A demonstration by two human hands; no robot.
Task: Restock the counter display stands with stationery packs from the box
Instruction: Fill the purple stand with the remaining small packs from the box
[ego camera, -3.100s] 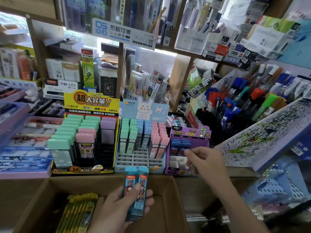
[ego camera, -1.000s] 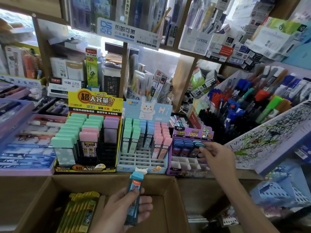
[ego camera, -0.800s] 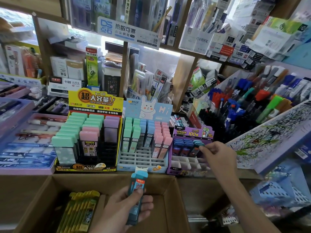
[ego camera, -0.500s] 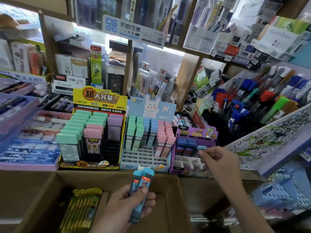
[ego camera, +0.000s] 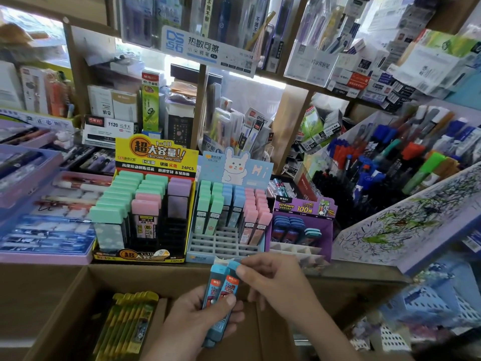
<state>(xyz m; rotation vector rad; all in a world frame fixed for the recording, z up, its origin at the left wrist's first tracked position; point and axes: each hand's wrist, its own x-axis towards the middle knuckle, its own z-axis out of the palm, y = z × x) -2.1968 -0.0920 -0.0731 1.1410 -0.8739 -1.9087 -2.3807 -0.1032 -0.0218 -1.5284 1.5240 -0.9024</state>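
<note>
Head view: the left hand [ego camera: 200, 319] grips two blue lead refill packs [ego camera: 220, 300] upright above the cardboard box [ego camera: 65, 303]. The right hand [ego camera: 276, 280], at the purple display stand [ego camera: 302, 230] half a second ago, has returned and now pinches the right pack's top cap between thumb and forefinger.

A wooden counter [ego camera: 359, 269] runs across the middle of the view. On it, side by side, stand three display stands. The left one, yellow [ego camera: 145, 204], holds rows of green, pink and purple packs, with empty black slots at the front right. The middle one, pale blue [ego camera: 229, 212] with a rabbit card at the back, holds green, blue and pink packs; its front slots are empty. The right one, purple [ego camera: 302, 225], holds a few dark blue packs at the back. Left of these lie flat purple trays [ego camera: 44, 230]. At the right a scribbled test board [ego camera: 406, 225] leans on the counter.
</note>
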